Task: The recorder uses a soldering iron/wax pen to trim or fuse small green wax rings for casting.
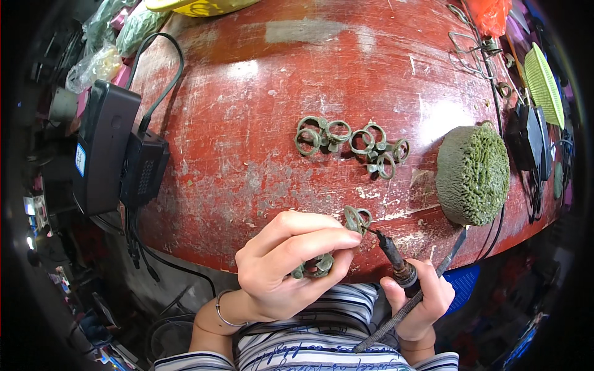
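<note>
At the table's near edge, my left hand (281,263) pinches a green ring (357,217) between thumb and fingertips. More green ring pieces (317,266) are tucked in the curl of its lower fingers, partly hidden. My right hand (427,300) grips a dark pen-shaped soldering iron (391,253), its thin tip touching or almost touching the pinched ring. A long, thin grey rod with a flattened blade end (396,320) also lies through the right fingers, slanting across my lap. Just beyond my hands, several green rings (376,148) rest in two loose clusters.
A rough-topped, green-grey round block (473,176) stands at right on the worn red table (241,142). Black boxes with cables (108,145) line the left edge. Far right are bent wire (467,49), a black adapter (526,139) and a green basket (543,83). A yellow container (207,6) sits at back.
</note>
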Demonstrator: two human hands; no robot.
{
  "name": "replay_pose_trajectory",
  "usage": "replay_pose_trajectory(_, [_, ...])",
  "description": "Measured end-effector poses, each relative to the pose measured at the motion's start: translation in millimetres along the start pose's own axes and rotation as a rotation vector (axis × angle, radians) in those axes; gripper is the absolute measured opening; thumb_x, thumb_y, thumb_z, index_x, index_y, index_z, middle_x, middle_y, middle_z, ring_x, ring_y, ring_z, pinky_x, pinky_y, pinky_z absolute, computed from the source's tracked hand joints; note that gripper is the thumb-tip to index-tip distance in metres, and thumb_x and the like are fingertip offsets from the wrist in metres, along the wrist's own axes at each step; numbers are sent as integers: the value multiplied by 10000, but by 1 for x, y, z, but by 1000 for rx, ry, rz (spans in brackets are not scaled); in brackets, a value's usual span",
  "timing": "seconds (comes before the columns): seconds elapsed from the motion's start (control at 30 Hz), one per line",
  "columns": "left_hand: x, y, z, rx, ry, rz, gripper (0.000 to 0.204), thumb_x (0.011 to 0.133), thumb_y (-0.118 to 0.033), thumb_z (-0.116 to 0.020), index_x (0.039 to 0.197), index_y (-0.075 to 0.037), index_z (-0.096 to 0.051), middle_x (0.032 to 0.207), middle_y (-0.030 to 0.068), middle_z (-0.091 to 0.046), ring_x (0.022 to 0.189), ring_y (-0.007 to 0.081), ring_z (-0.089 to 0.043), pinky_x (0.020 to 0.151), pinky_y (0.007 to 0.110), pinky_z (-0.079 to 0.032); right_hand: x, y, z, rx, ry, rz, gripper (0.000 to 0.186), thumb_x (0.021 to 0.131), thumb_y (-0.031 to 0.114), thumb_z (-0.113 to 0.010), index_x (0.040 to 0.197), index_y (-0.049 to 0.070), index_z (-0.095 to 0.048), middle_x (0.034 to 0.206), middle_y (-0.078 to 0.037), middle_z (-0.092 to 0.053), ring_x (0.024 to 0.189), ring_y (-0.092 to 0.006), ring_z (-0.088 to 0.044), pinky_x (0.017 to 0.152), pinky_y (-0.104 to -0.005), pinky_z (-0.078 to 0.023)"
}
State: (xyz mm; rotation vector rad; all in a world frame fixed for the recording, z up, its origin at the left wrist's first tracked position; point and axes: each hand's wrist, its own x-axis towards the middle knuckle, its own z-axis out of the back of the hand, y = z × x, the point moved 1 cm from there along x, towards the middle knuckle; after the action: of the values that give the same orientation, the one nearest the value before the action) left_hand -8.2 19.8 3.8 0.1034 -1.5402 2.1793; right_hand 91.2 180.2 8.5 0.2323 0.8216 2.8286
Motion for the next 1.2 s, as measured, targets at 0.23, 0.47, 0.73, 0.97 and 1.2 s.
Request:
replay_pose_trajectory(0.23, [1, 0, -1, -20, 18, 18, 291, 568, 102, -697, 808, -48, -631, 794, 71, -602, 708, 160, -604, 622, 263, -490, 1, 1, -1, 15, -25, -2, 374, 618, 321, -791, 806, 50, -615, 574, -61, -565, 428, -202, -535, 401, -275, -385])
replay_pose_trajectory(0.47, [2, -3, 5, -42, 40, 94, 291, 618, 73, -722, 887, -12, -650, 831, 103, -623, 702, 151, -610, 589, 252, -506, -4, -6, 1, 174, 9, -35, 363, 666, 294, -762, 856, 29, -603, 595, -63, -567, 424, -199, -532, 400, -273, -397])
replay_pose_trajectory(0.73, [-4, 11, 12, -854, -50, 466, 167, 806, -86, -608, 908, 42, -575, 939, 178, -586, 733, 168, -587, 512, 222, -461, -8, -13, -1, 312, 6, -105, 336, 695, 269, -739, 854, 13, -593, 576, -55, -535, 417, -191, -523, 402, -269, -401])
replay_pose_trajectory(0.97, [5, 5, 9, -1179, -74, 546, 221, 857, -181, -550, 946, 15, -501, 972, 233, -519, 702, 231, -592, 367, 194, -431, -6, -12, -2, 355, -5, -82, 320, 692, 224, -743, 859, 0, -588, 564, -54, -511, 417, -175, -511, 400, -259, -387])
replay_pose_trajectory(1.2, [17, -7, 8, 13, 124, 119, 213, 618, 35, -732, 809, -45, -682, 756, 55, -598, 660, 134, -596, 563, 232, -473, -5, -12, -3, 370, -35, -42, 303, 697, 194, -740, 850, -16, -584, 553, -50, -491, 405, -159, -486, 395, -250, -371])
